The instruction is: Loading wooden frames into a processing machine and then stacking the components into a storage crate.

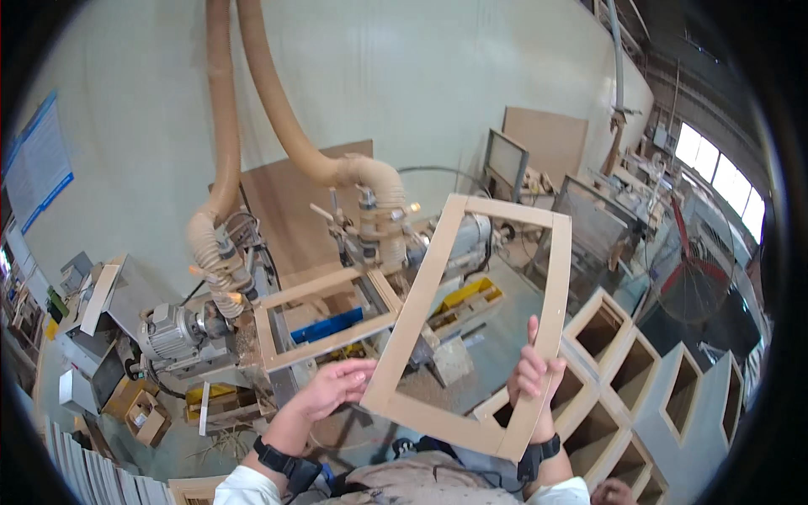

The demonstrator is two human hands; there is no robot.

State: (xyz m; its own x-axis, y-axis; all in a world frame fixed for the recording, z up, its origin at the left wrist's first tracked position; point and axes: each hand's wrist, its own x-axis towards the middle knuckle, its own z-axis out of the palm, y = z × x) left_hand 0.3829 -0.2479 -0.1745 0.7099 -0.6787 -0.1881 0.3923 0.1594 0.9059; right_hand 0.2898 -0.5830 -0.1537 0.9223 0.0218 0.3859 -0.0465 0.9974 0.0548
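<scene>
A pale wooden frame (410,337), tapered and with one slightly curved side, is held up tilted in front of me. My right hand (533,370) grips its right rail, fingers curled over the inner edge. Beside the lower left corner is my left hand (341,387), its fingers stretched out with the tips at the frame's outer edge. It appears to touch the frame without closing around it. Beyond my left hand, a second wooden frame (311,360) lies flat on the machine, with a blue bar (326,325) showing through its opening.
Two ribbed dust hoses (222,126) drop to the machine's heads. A grey electric motor (168,331) sits at the left, above yellow-edged bins (220,402). Several stacked wooden frames (619,396) stand close on the right, and pale panels (93,471) at lower left. A caged fan (694,269) stands farther right.
</scene>
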